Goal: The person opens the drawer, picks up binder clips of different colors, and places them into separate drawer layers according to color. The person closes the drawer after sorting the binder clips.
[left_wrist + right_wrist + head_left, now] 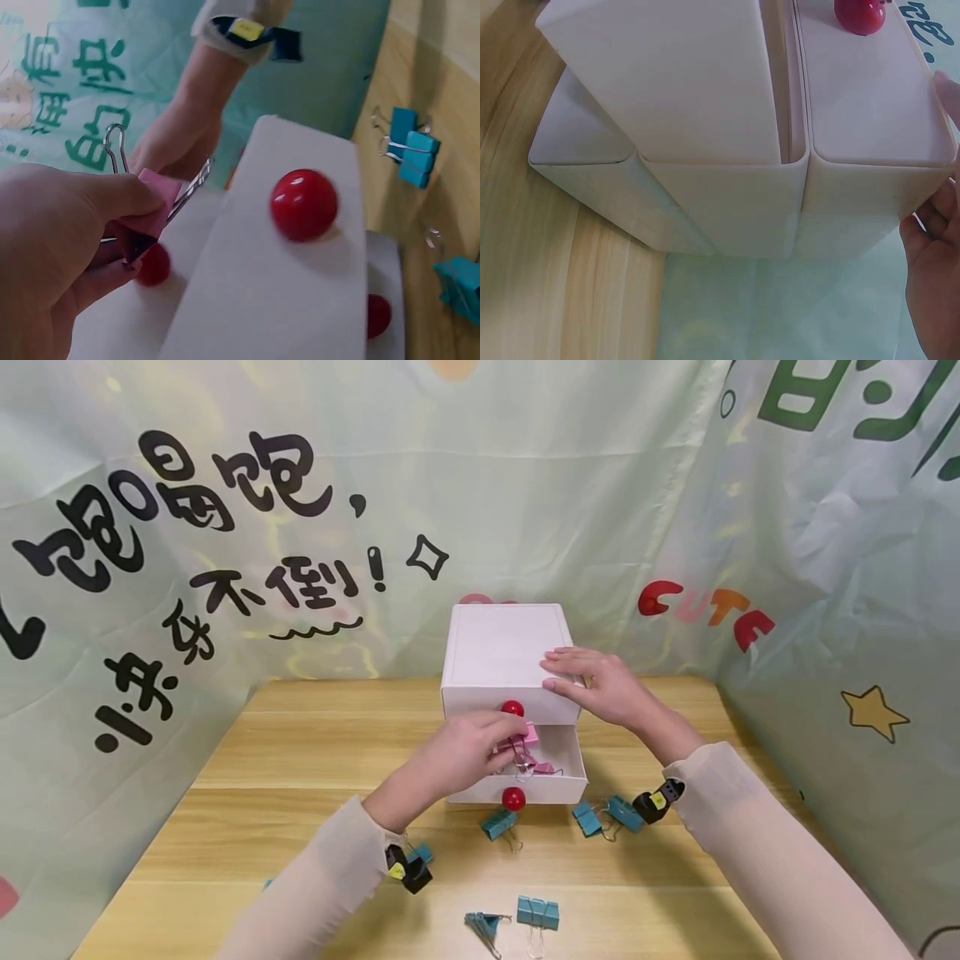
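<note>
A white drawer cabinet (pixel 502 647) with red knobs stands on the wooden table, its middle drawer (pixel 551 790) pulled out. My left hand (pixel 465 747) is over that drawer, pinching a pink binder clip (pixel 160 196) between thumb and fingers; the clip's wire handles stick out to both sides. More pink clips (pixel 543 768) lie inside the drawer, partly hidden behind the hand. On the cabinet's top right edge rests my right hand (pixel 603 685), fingers stretched over the top. In the right wrist view this hand (pixel 937 262) touches the cabinet's upper side.
Several teal binder clips lie about the table: a pair (pixel 607 816) right of the drawer, one (pixel 498 823) before it, two (pixel 537 912) near the front edge and another (pixel 421 853) by the left wrist. A printed cloth (pixel 360 635) hangs behind and at the sides.
</note>
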`<control>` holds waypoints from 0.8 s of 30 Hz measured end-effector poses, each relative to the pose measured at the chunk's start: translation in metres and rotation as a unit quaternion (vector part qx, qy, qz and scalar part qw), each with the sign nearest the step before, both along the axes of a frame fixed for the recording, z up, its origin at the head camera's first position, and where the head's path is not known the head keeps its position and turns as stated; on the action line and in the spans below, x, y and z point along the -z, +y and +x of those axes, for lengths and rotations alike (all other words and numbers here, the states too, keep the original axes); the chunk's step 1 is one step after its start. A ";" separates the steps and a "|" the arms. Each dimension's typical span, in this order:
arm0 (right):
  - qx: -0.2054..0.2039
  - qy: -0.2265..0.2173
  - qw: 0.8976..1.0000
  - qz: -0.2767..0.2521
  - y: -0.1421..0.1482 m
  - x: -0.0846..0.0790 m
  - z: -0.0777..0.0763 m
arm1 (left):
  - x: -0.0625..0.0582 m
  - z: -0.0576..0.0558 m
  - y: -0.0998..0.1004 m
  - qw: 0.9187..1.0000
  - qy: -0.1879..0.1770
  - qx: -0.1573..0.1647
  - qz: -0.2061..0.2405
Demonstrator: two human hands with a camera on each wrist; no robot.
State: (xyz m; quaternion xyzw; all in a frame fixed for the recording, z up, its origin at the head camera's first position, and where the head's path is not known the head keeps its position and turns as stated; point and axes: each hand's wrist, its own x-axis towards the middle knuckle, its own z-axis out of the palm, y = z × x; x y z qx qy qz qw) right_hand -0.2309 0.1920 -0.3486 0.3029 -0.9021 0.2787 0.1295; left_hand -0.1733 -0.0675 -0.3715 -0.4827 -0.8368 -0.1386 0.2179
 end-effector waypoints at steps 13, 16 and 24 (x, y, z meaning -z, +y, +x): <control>-0.004 0.005 1.000 -0.003 0.001 0.001 0.000 | 0.012 -0.005 0.037 0.999 -0.014 0.008 -0.047; -0.007 0.009 1.000 -0.003 0.001 0.001 0.000 | 0.013 -0.006 0.043 0.997 -0.059 -0.009 -0.052; -0.006 0.009 1.000 -0.007 0.002 0.001 0.000 | 0.020 -0.010 0.053 0.993 -0.013 -0.082 -0.083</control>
